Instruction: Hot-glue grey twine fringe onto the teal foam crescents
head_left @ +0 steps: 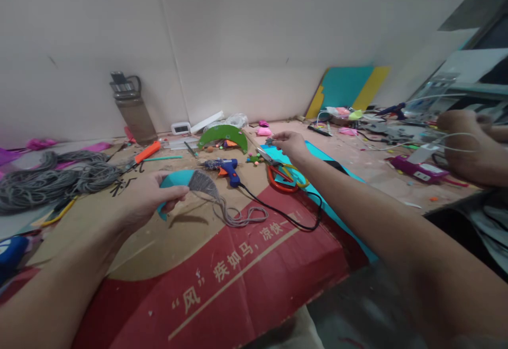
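Note:
My left hand (pixel 153 195) grips a blue crescent-shaped piece (pixel 180 178), one end of which is wrapped in grey yarn. From the wrapped end, loose grey yarn (pixel 238 217) trails in loops over the cardboard. Farther off, my right hand (pixel 291 145) has its fingers pinched together at a small greyish bit that I cannot make out. Just below that hand lie scissors (pixel 273 165) with red and yellow handles. A blue hot glue gun (pixel 227 169) with an orange trigger rests between my hands, its black cord running right.
Red-and-tan cardboard (pixel 254 275) covers the table. A yarn heap (pixel 51 180), an orange cutter (pixel 146 152) and a bottle (pixel 135 108) are left. A green crescent (pixel 224 137) lies behind the glue gun. Another person's hand (pixel 468 143) is at right, near a purple device (pixel 418 169).

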Tool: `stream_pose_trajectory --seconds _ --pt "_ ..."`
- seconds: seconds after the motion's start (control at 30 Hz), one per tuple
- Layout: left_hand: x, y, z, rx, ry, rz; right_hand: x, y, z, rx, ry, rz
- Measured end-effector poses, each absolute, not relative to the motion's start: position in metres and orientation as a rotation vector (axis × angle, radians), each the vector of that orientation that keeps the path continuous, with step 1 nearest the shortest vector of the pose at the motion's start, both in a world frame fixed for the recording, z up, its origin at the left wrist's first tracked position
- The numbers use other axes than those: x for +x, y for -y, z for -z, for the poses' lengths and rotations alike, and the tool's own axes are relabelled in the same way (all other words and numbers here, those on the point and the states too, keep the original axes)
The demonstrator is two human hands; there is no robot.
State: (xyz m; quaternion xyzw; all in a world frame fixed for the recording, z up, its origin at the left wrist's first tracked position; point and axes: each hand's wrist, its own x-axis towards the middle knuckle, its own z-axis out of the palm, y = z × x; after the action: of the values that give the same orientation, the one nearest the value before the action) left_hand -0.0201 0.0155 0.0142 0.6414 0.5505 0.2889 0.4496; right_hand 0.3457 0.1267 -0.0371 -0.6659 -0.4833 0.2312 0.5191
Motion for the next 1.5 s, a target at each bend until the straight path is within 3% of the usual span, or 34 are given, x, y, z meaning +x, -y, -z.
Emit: stream_pose_trajectory --seconds 0.53,0.77,1.03,1.33,1.4,1.5 --pt "-0.019 -0.013 -0.019 1.516 -1.349 -0.785 0.364 -0.126 0.040 -1.852 1.278 -0.391" --pt "-0.020 -0.014 -0.024 1.485 -1.332 -0.876 0.333 -0.101 0.007 -1.676 1.312 -0.246" --pt "-0.031 -0.017 -0.029 1.426 -1.224 -1.132 0.185 -0.039 -0.022 -1.029 1.596 -0.627" --pt "-0.037 -0.023 -0.019 1.494 -1.267 -1.177 0.140 -0.029 0.010 -0.841 1.359 -1.445" --pt "-0.035 -0.022 -0.018 1.504 -1.269 -1.151 0.147 -0.034 0.013 -0.854 1.408 -1.480" --pt "-0.030 -0.017 -0.020 1.515 -1.304 -1.082 0.160 -0.041 0.012 -0.947 1.533 -1.251"
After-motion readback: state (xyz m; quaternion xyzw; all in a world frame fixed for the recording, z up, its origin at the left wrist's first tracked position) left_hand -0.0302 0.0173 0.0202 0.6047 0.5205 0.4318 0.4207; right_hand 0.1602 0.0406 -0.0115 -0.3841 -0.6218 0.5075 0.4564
